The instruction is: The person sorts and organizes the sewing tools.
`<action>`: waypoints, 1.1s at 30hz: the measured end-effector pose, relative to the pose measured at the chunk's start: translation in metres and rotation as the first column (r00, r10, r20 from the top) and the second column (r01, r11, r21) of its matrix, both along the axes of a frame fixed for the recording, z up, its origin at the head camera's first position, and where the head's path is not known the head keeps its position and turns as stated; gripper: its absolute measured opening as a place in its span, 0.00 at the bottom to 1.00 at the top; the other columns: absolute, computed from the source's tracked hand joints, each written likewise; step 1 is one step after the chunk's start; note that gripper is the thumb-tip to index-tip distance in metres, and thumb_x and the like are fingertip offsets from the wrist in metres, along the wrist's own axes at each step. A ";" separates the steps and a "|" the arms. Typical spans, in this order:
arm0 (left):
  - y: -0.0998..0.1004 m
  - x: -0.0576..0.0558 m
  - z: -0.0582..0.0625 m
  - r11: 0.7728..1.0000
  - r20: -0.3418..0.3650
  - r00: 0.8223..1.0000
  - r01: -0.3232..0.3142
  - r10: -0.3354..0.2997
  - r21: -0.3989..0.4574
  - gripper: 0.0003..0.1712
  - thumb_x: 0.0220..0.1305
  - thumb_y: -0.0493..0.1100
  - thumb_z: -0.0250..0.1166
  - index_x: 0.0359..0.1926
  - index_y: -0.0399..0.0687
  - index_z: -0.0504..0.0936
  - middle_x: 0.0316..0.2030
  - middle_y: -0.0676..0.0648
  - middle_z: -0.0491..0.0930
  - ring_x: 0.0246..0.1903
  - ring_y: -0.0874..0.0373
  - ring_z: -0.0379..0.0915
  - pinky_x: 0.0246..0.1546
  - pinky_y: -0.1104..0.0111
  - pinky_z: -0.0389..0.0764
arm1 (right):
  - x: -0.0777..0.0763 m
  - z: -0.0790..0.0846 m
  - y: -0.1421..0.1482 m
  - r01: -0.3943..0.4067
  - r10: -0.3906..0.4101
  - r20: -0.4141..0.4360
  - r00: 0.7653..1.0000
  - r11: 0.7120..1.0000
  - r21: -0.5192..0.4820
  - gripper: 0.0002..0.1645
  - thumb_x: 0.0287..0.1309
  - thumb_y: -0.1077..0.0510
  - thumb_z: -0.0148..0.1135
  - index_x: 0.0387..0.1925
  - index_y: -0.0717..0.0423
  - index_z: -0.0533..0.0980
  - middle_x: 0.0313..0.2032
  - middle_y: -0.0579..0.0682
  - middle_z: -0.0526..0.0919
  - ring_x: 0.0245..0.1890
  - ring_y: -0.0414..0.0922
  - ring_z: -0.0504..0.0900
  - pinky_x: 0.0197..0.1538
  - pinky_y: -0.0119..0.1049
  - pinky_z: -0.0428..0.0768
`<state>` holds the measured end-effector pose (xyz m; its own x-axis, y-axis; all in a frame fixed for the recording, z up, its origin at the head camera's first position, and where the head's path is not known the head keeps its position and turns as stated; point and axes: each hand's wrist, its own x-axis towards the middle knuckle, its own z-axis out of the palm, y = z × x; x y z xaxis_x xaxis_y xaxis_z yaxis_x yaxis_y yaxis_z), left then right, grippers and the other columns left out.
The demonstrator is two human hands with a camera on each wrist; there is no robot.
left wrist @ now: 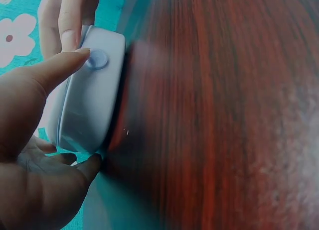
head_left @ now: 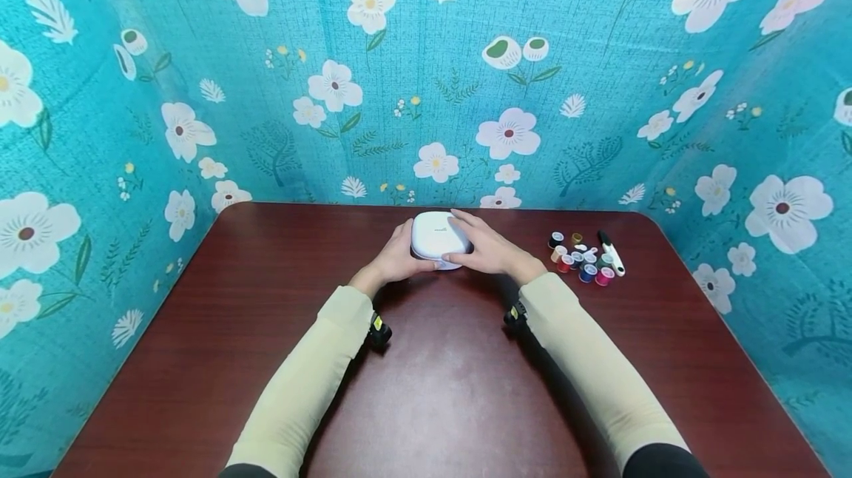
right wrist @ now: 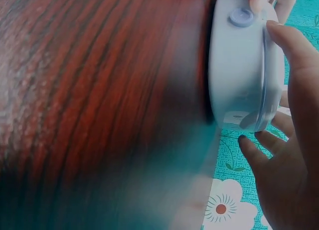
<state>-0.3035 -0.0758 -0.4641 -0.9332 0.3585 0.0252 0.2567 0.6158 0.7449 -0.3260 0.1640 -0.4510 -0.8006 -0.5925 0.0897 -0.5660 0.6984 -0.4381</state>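
Note:
A white rounded case (head_left: 435, 235) with small lettering on its lid is at the far side of the table, between both hands. Its front has a round button (left wrist: 97, 59), and a seam runs around it below the lid. My left hand (head_left: 398, 254) grips the left side, its thumb (left wrist: 75, 60) at the front by the button. From the right, my right hand (head_left: 489, 245) holds the case with its fingers over the lid's edge and its thumb (right wrist: 284, 36) at the seam. The lid sits down on the base.
Several thread spools (head_left: 589, 272) in different colours stand on the dark red-brown table (head_left: 439, 374), right of the hands. A white-and-black tool (head_left: 612, 254) lies beside them. Behind the table hangs a blue flowered cloth (head_left: 399, 93).

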 end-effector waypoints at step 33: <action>0.009 0.000 -0.001 0.979 0.086 0.989 -0.130 0.118 0.155 0.64 0.47 0.44 0.84 0.77 0.40 0.53 0.69 0.38 0.62 0.65 0.44 0.63 0.69 0.53 0.63 | 0.000 0.002 -0.004 -0.020 0.024 -0.051 0.998 0.998 0.067 0.53 0.65 0.36 0.65 0.76 0.66 0.60 0.77 0.63 0.56 0.75 0.59 0.58 0.73 0.51 0.62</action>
<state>-0.3036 -0.0665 -0.4653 -0.9715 0.2372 -0.0001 0.1246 0.5104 0.8509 -0.3256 0.1605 -0.4486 -0.7825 -0.6161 0.0907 -0.6024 0.7121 -0.3605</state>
